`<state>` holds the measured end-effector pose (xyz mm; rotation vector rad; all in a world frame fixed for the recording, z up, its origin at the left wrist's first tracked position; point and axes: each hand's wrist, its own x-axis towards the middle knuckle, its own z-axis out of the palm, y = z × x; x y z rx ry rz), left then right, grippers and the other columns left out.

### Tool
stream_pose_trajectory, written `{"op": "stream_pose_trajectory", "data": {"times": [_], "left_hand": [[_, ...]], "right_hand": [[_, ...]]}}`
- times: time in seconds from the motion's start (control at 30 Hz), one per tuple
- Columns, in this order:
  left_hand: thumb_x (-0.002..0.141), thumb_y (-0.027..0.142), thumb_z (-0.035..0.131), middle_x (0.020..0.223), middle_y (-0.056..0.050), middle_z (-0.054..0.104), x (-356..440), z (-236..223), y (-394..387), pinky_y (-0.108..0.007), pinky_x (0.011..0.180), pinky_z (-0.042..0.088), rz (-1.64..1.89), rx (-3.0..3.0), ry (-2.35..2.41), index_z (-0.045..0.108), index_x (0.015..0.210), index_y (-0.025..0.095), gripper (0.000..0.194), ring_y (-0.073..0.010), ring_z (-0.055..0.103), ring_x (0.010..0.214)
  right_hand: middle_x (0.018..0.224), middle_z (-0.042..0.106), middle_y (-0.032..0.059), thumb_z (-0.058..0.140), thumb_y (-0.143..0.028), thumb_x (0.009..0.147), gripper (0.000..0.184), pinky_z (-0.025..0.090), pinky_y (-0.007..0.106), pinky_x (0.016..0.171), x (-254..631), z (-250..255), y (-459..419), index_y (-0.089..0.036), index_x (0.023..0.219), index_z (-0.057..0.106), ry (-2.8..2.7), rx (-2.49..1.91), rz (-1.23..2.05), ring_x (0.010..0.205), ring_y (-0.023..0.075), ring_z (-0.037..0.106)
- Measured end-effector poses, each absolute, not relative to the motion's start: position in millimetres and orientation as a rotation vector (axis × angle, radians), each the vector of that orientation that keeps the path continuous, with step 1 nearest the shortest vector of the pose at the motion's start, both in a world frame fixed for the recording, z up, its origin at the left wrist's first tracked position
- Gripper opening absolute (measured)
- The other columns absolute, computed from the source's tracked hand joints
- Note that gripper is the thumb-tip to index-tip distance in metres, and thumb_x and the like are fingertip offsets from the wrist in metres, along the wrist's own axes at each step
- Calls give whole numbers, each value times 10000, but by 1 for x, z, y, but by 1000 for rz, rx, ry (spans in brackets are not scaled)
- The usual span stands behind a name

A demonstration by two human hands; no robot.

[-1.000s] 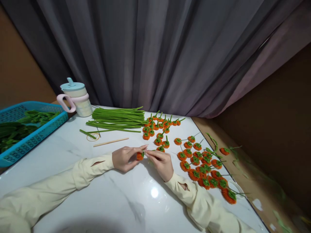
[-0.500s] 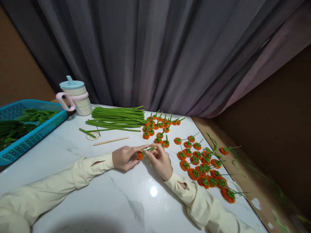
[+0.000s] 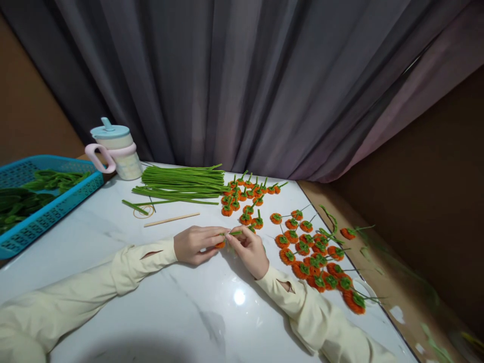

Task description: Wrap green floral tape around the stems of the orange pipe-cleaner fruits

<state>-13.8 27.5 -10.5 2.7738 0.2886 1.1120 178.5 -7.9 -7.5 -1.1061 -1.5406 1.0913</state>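
My left hand (image 3: 196,244) is closed round a small orange pipe-cleaner pumpkin (image 3: 220,245), mostly covered by the fingers. Against it, my right hand (image 3: 249,252) pinches a short green pipe-cleaner stem (image 3: 236,233) between thumb and forefinger. The fingertips of both hands meet over the piece, so the join between stem and pumpkin is hidden. Just beyond the hands stand several small pumpkins with thick green stems (image 3: 245,218). To the right lies a group of orange pumpkins with green leafy tops and thin wires (image 3: 302,248).
A bundle of green pipe cleaners (image 3: 181,180) lies at the back. Nearer are a wooden stick (image 3: 172,220) and a rubber band (image 3: 143,213). A lidded cup (image 3: 126,161) and a blue basket (image 3: 81,197) of green pieces stand left. Behind the white table (image 3: 159,312) hangs a grey curtain (image 3: 227,85).
The left fingers have closed further over the orange pumpkin, so less of it shows. The right hand stays almost in place, still pinching the green stem.
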Motion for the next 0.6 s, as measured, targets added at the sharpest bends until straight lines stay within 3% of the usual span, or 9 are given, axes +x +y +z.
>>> {"op": "stream_pose_trajectory", "data": {"times": [0.47, 0.6], "left_hand": [[824, 124, 511, 1034, -182, 652, -13, -11, 29, -322, 798, 562, 1144, 2759, 279, 482, 1187, 110, 364, -226, 625, 991], [814, 117, 521, 1033, -185, 651, -13, -12, 29, -325, 792, 562, 1159, 2738, 285, 480, 1190, 112, 378, -231, 625, 990]], "right_hand": [[585, 516, -27, 644, -429, 745, 268, 362, 205, 460, 181, -1, -1, -179, 757, 549, -1490, -1022, 1271, 510, 95, 452], [669, 540, -3, 684, -410, 707, 268, 412, 221, 529, 184, 1, -3, -178, 772, 566, -1494, -977, 1306, 605, 120, 498]]}}
